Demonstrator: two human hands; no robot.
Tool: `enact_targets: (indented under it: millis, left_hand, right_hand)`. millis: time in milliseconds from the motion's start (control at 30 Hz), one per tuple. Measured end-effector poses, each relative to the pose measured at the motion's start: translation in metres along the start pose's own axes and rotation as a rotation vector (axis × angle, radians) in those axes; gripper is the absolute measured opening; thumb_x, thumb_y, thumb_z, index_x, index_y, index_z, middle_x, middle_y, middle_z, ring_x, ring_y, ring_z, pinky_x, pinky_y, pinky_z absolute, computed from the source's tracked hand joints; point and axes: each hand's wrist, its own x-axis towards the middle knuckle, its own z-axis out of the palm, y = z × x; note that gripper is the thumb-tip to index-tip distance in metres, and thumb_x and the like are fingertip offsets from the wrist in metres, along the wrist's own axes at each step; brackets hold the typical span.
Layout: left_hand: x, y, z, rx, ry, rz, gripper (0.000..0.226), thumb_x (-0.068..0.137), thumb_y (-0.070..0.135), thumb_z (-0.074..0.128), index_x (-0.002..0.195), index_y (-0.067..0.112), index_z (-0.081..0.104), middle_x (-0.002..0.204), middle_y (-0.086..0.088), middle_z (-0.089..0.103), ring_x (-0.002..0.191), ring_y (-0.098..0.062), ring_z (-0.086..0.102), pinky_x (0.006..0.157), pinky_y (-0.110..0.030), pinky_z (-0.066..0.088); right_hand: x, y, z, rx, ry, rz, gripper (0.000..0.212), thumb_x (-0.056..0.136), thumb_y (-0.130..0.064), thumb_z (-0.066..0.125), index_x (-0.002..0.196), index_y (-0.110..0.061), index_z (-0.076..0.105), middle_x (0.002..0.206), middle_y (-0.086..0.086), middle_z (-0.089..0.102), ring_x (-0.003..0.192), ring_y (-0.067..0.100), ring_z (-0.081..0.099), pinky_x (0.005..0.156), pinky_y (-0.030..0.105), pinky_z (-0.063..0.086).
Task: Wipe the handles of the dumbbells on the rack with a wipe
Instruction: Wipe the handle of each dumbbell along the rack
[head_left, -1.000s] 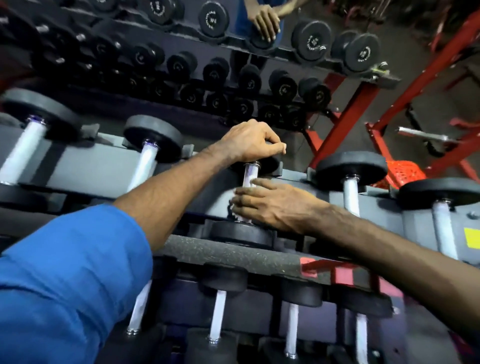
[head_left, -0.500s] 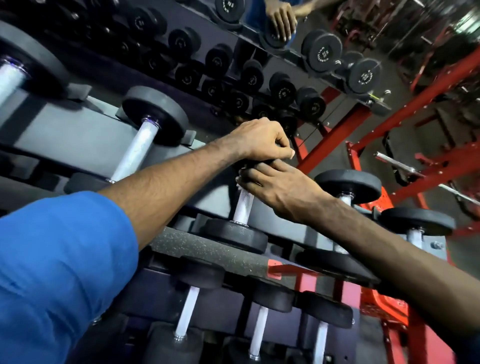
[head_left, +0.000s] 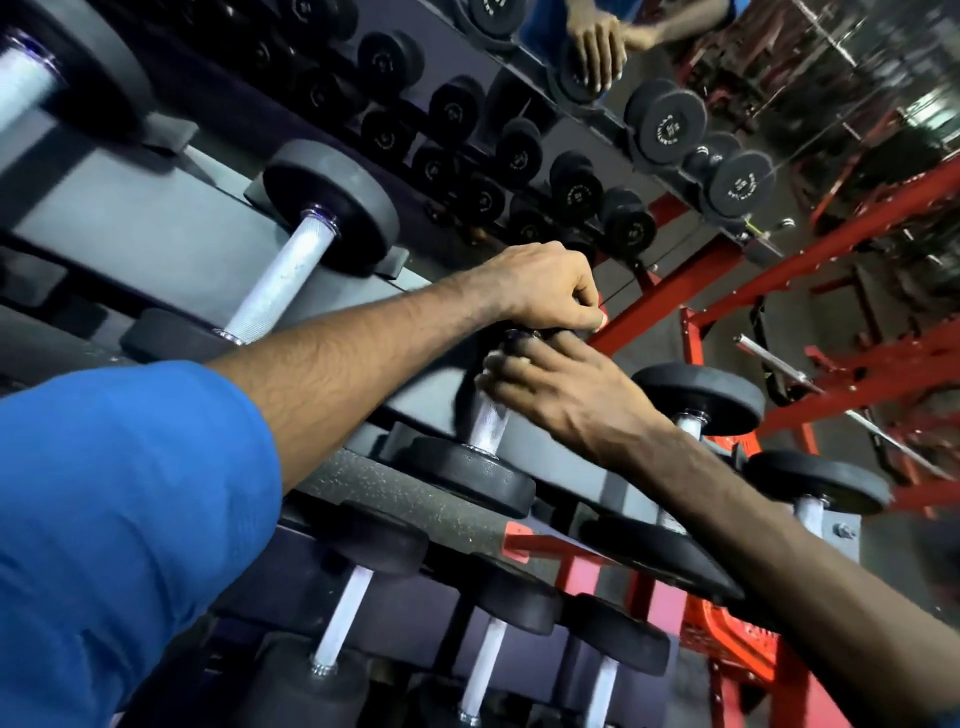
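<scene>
Dumbbell handle (head_left: 488, 421) was gripped high by right hand (head_left: 558, 395), left hand (head_left: 545, 291) clenched above; unseen wipe risked missing its lower stretch.

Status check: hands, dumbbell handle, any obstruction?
Left hand fisted over dumbbell's far head. Right hand wrapped on handle near top; wipe not visible. Nothing blocking.
</scene>
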Motion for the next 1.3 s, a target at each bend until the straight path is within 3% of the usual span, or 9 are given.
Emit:
enact_targets:
  millis: [167, 300, 400, 500, 600, 733, 833, 1100, 1300]
  left_hand:
    - [0.000, -0.002, 0.001, -0.006, -0.006, -0.005, 0.027, 0.090, 0.058, 0.067, 0.075, 0.038, 0.077, 0.056, 0.022, 0.061, 0.068, -0.002, 0.060, 0.060, -0.024, 0.040]
    - [0.001, 0.000, -0.002, -0.003, -0.012, -0.002, 0.026, 0.091, 0.058, 0.068, 0.082, 0.038, 0.080, 0.055, 0.032, 0.058, 0.075, -0.011, 0.059, 0.066, -0.028, 0.041]
    - [0.002, 0.002, 0.000, 0.003, -0.017, -0.001, 0.024, 0.092, 0.058, 0.069, 0.096, 0.040, 0.084, 0.052, 0.035, 0.054, 0.080, -0.011, 0.057, 0.074, -0.028, 0.043]
    - [0.002, 0.002, 0.000, 0.000, -0.023, -0.007, 0.022, 0.091, 0.059, 0.070, 0.097, 0.044, 0.084, 0.052, 0.034, 0.055, 0.072, -0.008, 0.058, 0.071, -0.029, 0.043]
    - [0.004, 0.001, 0.001, -0.008, -0.029, -0.009, 0.022, 0.090, 0.060, 0.068, 0.093, 0.045, 0.083, 0.054, 0.026, 0.059, 0.066, -0.002, 0.059, 0.067, -0.029, 0.044]
    - [0.005, 0.002, 0.002, -0.006, -0.031, -0.025, 0.022, 0.088, 0.065, 0.068, 0.095, 0.049, 0.082, 0.062, 0.014, 0.065, 0.080, -0.015, 0.067, 0.075, -0.031, 0.050]
    - [0.005, 0.000, 0.003, 0.003, -0.017, -0.029, 0.024, 0.088, 0.066, 0.069, 0.099, 0.050, 0.082, 0.062, 0.013, 0.063, 0.084, -0.018, 0.067, 0.077, -0.031, 0.052]
    - [0.008, 0.001, 0.006, 0.016, -0.026, -0.047, 0.022, 0.089, 0.066, 0.070, 0.096, 0.051, 0.083, 0.064, 0.017, 0.067, 0.083, -0.013, 0.067, 0.075, -0.029, 0.049]
    - [0.006, 0.001, 0.006, -0.001, -0.047, -0.056, 0.031, 0.085, 0.072, 0.061, 0.095, 0.052, 0.082, 0.071, 0.020, 0.073, 0.075, -0.003, 0.066, 0.078, -0.032, 0.055]
  right_hand:
    - [-0.013, -0.021, 0.014, 0.381, 0.331, 0.559, 0.024, 0.101, -0.008, 0.059, 0.120, -0.014, 0.073, 0.113, 0.001, 0.071, 0.098, 0.027, 0.065, 0.078, 0.042, 0.053]
    - [-0.009, -0.056, 0.028, 1.494, 0.536, 1.405, 0.017, 0.097, 0.000, 0.064, 0.104, -0.010, 0.076, 0.093, -0.001, 0.073, 0.080, 0.014, 0.070, 0.075, 0.040, 0.065]
    - [0.008, -0.059, 0.029, 2.233, 0.436, 1.535, 0.017, 0.098, 0.004, 0.054, 0.104, -0.002, 0.069, 0.101, 0.022, 0.065, 0.081, 0.025, 0.070, 0.075, 0.040, 0.065]
    - [0.022, -0.045, 0.024, 2.605, 0.572, 1.493, 0.027, 0.097, -0.008, 0.048, 0.120, 0.003, 0.058, 0.119, 0.031, 0.065, 0.100, 0.042, 0.073, 0.095, 0.054, 0.059]
    - [0.032, -0.035, 0.021, 2.549, 0.573, 1.500, 0.027, 0.096, -0.017, 0.061, 0.115, 0.003, 0.064, 0.103, 0.023, 0.070, 0.094, 0.042, 0.072, 0.091, 0.056, 0.058]
    - [0.055, -0.037, 0.012, 2.233, 0.396, 1.562, 0.018, 0.087, -0.012, 0.081, 0.093, -0.004, 0.065, 0.069, 0.011, 0.062, 0.057, 0.026, 0.064, 0.060, 0.044, 0.058]
    - [0.066, -0.037, 0.019, 2.103, 0.421, 1.649, 0.019, 0.084, -0.004, 0.079, 0.086, -0.002, 0.061, 0.061, 0.012, 0.058, 0.047, 0.026, 0.059, 0.054, 0.043, 0.057]
    - [0.053, -0.050, 0.010, 2.309, 0.380, 1.539, 0.012, 0.078, 0.006, 0.059, 0.088, -0.001, 0.059, 0.076, 0.025, 0.057, 0.059, 0.030, 0.060, 0.057, 0.037, 0.051]
    - [0.054, -0.032, 0.015, 2.318, 0.457, 1.567, 0.008, 0.082, 0.002, 0.064, 0.089, 0.001, 0.066, 0.078, 0.023, 0.062, 0.062, 0.031, 0.064, 0.061, 0.040, 0.054]
